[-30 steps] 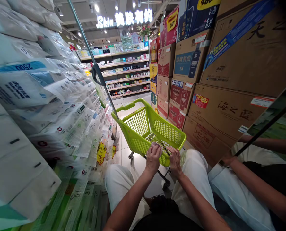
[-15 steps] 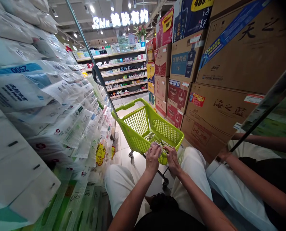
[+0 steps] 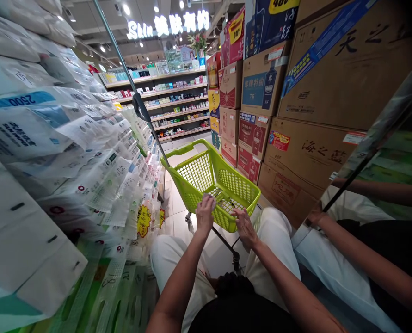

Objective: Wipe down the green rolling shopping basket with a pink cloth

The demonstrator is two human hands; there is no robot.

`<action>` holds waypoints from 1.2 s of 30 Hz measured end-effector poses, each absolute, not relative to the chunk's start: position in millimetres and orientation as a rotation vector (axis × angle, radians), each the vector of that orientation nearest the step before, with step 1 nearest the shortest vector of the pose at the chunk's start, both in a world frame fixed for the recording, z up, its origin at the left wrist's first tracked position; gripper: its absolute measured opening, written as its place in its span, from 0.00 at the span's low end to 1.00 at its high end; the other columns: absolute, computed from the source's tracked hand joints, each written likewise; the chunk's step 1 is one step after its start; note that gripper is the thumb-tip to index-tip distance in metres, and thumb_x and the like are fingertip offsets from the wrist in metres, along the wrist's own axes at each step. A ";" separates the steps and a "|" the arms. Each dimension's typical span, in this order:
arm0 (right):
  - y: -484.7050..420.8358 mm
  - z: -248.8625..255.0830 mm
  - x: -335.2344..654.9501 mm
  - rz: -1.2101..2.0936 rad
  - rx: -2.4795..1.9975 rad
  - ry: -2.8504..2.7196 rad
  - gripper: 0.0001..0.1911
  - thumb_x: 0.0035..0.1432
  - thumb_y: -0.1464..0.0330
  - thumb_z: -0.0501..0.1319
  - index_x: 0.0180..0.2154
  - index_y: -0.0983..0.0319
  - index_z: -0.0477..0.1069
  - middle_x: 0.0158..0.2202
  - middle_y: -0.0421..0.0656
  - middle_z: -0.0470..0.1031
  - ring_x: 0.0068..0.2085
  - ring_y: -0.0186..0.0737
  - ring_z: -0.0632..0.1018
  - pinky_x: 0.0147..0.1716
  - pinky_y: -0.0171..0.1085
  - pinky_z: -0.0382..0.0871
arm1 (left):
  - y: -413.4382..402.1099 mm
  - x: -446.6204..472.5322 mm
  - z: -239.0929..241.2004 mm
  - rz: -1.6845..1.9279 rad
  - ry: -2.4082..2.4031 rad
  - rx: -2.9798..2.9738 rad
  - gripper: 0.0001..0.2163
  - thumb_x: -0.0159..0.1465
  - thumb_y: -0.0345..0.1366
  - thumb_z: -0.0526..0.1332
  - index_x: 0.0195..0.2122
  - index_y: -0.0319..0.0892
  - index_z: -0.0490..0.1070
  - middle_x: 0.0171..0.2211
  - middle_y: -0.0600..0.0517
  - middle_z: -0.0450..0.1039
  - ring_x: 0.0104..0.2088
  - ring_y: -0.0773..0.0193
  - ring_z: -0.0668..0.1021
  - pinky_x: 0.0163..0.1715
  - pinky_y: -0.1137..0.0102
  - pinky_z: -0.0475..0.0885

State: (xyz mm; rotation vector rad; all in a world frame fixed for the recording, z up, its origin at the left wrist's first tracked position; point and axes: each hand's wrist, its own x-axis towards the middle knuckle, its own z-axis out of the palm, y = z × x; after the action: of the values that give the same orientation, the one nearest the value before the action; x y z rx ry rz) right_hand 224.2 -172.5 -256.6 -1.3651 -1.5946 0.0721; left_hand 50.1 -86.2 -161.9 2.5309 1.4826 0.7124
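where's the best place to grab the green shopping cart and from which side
Likely by the handle bar of the green shopping cart, coming from the far end: the bar spans that end, and the opening beside it leaves room to wrap around. Avoid the tall pole at one corner.

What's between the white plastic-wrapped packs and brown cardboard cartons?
Head view: a green plastic shopping cart on pale floor tiles; left hand, right hand and knees at its near end.
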 end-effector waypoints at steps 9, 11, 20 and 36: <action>-174.6 -255.1 229.1 0.108 -1.371 -1.567 0.24 0.75 0.61 0.43 0.63 0.53 0.67 0.56 0.46 0.77 0.66 0.47 0.71 0.72 0.61 0.51 | -106.0 59.2 -173.6 0.693 1.302 2.648 0.28 0.63 0.18 0.54 0.60 0.49 0.73 0.65 0.48 0.69 0.60 0.53 0.71 0.58 0.56 0.71; -177.8 -255.5 231.4 0.123 -1.357 -1.579 0.24 0.75 0.60 0.43 0.63 0.53 0.68 0.55 0.46 0.77 0.65 0.47 0.72 0.73 0.62 0.50 | -98.1 52.5 -169.0 0.658 1.351 2.649 0.29 0.62 0.18 0.54 0.60 0.50 0.72 0.66 0.48 0.69 0.59 0.53 0.71 0.56 0.55 0.72; -167.3 -262.7 246.4 0.156 -1.348 -1.588 0.27 0.75 0.55 0.40 0.54 0.55 0.76 0.55 0.47 0.78 0.67 0.48 0.71 0.74 0.63 0.45 | -55.5 50.2 -160.5 0.701 1.595 2.537 0.27 0.64 0.20 0.53 0.61 0.48 0.72 0.67 0.45 0.67 0.61 0.50 0.70 0.58 0.51 0.71; -148.8 -240.5 241.8 -0.139 -1.555 -1.572 0.19 0.75 0.59 0.47 0.43 0.56 0.75 0.42 0.47 0.80 0.52 0.50 0.77 0.71 0.62 0.47 | -74.6 65.8 -174.5 0.710 1.550 2.574 0.30 0.64 0.20 0.53 0.66 0.48 0.68 0.69 0.45 0.65 0.63 0.49 0.70 0.59 0.52 0.72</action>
State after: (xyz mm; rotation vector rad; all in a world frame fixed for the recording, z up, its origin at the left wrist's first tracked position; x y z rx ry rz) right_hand 241.8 -148.8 -240.5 -1.5554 -1.5724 -0.1394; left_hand 65.8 -74.6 -174.5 2.5736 1.5500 0.7096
